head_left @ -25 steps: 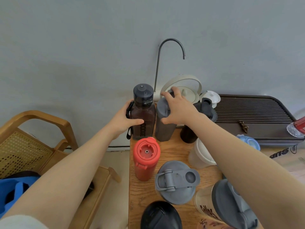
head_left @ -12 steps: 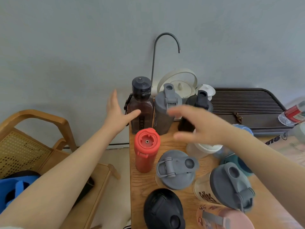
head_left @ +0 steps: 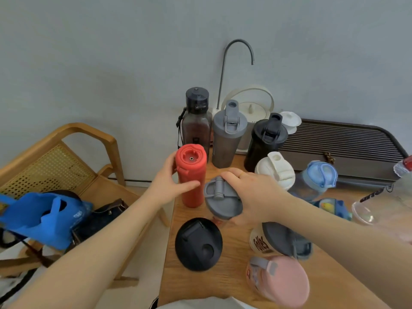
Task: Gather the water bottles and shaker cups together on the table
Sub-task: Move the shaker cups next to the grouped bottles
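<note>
On the wooden table (head_left: 227, 284), my left hand (head_left: 166, 186) grips the red bottle (head_left: 191, 175) by its side. My right hand (head_left: 254, 195) is closed over the grey-lidded shaker (head_left: 220, 199) beside it. Against the wall stand a dark brown bottle (head_left: 196, 121), a grey shaker (head_left: 227, 134) and a black shaker (head_left: 265, 141). A white-lidded cup (head_left: 276, 169) and a blue bottle (head_left: 316, 179) are to the right. Nearer me are a black-lidded shaker (head_left: 198, 244), a clear shaker with a dark lid (head_left: 281, 241) and a pink-lidded one (head_left: 278, 282).
A white kettle (head_left: 252, 110) with a curved spout tube (head_left: 236, 47) sits at the wall. A dark ribbed tray (head_left: 347, 141) lies at the back right. A clear plastic cup (head_left: 379, 208) is at the right edge. A wooden chair (head_left: 66, 157) with a blue bag (head_left: 42, 217) stands to the left.
Both hands left the brown bottle and grey shaker at the wall and came back toward me. The left now holds the red bottle, the right the grey-lidded shaker.
</note>
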`<state>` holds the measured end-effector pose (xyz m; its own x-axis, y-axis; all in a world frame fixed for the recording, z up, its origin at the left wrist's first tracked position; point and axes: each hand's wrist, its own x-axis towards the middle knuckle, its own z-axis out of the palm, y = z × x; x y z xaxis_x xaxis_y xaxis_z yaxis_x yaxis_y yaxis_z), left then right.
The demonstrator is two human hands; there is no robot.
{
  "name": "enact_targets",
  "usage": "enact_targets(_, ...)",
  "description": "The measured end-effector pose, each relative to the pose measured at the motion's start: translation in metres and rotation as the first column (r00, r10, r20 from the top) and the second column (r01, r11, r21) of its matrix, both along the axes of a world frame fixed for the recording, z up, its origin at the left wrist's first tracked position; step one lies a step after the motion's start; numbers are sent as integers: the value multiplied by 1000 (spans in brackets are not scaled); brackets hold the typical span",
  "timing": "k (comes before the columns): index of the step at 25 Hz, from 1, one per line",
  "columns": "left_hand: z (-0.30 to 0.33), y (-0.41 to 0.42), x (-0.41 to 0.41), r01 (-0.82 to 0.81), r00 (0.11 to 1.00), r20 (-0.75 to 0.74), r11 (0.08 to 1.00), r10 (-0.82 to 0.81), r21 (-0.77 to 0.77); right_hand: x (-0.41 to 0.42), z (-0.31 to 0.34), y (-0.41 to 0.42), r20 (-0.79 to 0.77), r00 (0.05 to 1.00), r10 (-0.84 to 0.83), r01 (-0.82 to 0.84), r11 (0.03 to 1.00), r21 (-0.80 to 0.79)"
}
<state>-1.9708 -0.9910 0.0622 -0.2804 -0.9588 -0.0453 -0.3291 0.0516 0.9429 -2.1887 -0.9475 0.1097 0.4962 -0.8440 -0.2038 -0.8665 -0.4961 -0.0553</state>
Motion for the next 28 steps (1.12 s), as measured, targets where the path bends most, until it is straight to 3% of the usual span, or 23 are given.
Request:
enact_targets(3,1,12,-1,-96,995,-9,994,96,-46,-19,1,-4,-23,999,-28,28,1000,-6)
enact_targets(6,3,35,6,-92,995,33,994,95,-67,-28,2,-16,11,999,-49,49,999,-15)
enact_targets(9,3,53,5,-61,996,56,997,63,-43,-24,0,-32,67,996,-51,52,999,-11)
enact_targets(13,1,68,-1,-101,995,-18,995,101,10,-15,-5,-46,110,994,-1,1,1000,-7)
enact_targets(17,-2,60,8,75,997,4,989,-77,130,-17,4,-45,162,984,76,-80,997,20)
enact_targets(19,6,47,18,75,997,-26,962,-70,262,-38,12,-42,305,951,-49,56,998,-14)
enact_targets(21,19,28,23,58,997,-57,968,-46,245,-65,11,-37,420,855,-303,343,939,-20)
enact_targets(23,41,11,12,66,998,-24,989,-63,132,-85,4,-35,210,805,-556,566,824,11)
enact_targets(24,52,2,0,38,999,30,995,-42,97,-88,-1,-35,95,775,-624,619,781,84)
enact_targets(26,65,-19,-27,149,949,271,986,-165,79,-85,-10,-36,38,727,-685,649,705,288)
enact_targets(28,68,-32,-53,372,775,483,912,-407,172,-81,-13,-39,111,686,-719,637,668,385)
